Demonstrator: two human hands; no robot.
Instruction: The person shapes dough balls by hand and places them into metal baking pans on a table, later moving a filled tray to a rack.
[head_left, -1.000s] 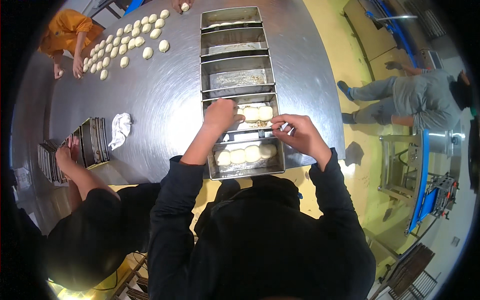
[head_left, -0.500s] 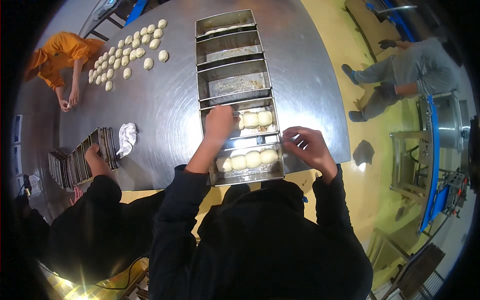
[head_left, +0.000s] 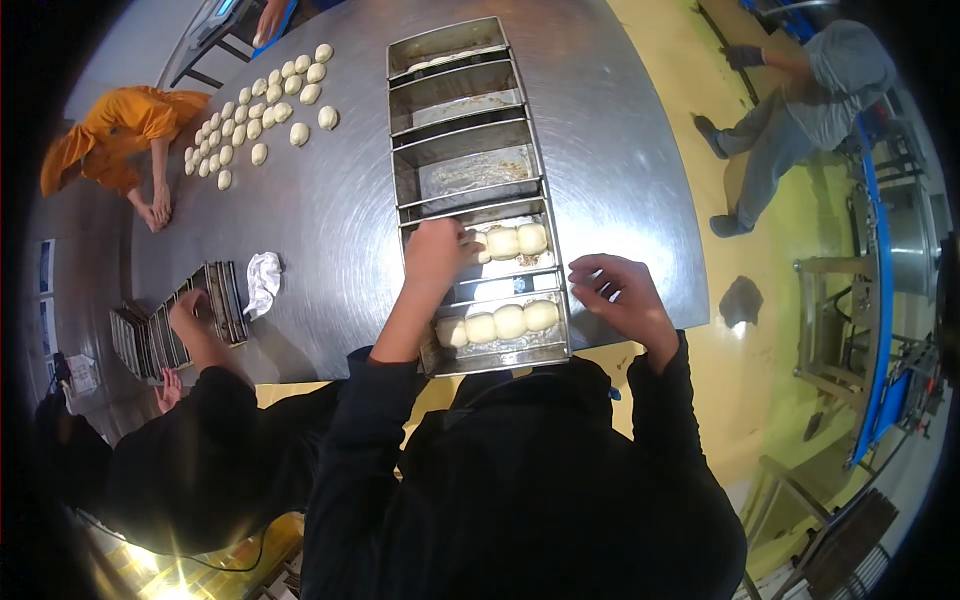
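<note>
My left hand [head_left: 435, 255] is curled inside the second-nearest tin of a joined metal pan set [head_left: 393, 170], at the left end of a row of pale dough pieces [head_left: 515, 242]; what its fingertips hold, if anything, is hidden and blurred. My right hand [head_left: 615, 300] is empty at that set's right rim, fingers loosely bent and apart. The nearest tin holds another dough row [head_left: 500, 322]. The three farther tins run up the steel table [head_left: 620, 150]; the farthest has something pale along its near side.
Several dough balls [head_left: 258, 150] lie on the table's left. A worker in orange [head_left: 125, 130] leans there; a worker in black [head_left: 200, 470] handles stacked tins [head_left: 180, 320] beside a white cloth [head_left: 264, 285]. Another hand [head_left: 270, 20] shows at top. A person in grey [head_left: 790, 120] walks right, near a blue conveyor [head_left: 870, 300].
My right hand has drawn back rightward from the tin; my left stays in it. The person in grey has moved up the frame, and the orange-clad worker's hands have moved lower.
</note>
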